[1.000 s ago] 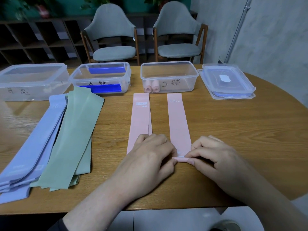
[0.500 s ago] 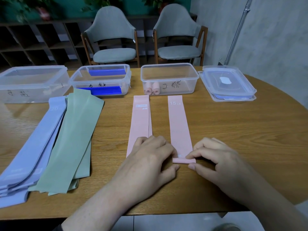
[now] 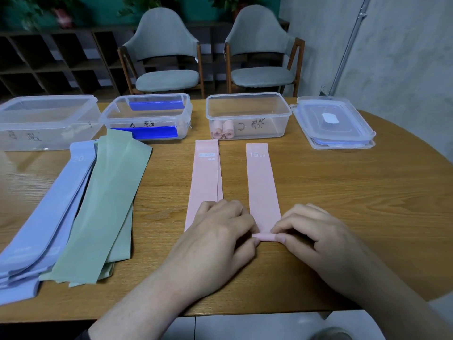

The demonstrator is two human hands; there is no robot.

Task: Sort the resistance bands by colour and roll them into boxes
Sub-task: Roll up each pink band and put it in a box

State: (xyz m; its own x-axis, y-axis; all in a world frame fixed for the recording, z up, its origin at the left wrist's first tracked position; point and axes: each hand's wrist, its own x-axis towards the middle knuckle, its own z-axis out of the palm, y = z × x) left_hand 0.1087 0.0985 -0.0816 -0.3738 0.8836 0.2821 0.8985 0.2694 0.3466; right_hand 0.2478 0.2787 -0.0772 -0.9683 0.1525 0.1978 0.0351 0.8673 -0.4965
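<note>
- Head view: left hand (image 3: 220, 231) and right hand (image 3: 316, 231) pinch the rolled near end of the pink band (image 3: 262, 192), which lies flat on the table (image 3: 343, 192).
- Rolling has barely begun, seemingly one turn.
- Next: roll evenly forward toward the pink box (image 3: 248, 116), which holds two rolls.

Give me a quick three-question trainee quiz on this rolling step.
1. True or false: both hands, left hand and right hand, pinch the rolled near end of the pink band marked 15 LB.
2. How many pink rolls show in the clear box?
3. Which pile lies nearer the pink bands: A the green bands, or B the lilac bands?

Key: 1 true; 2 two; 3 A.
</note>
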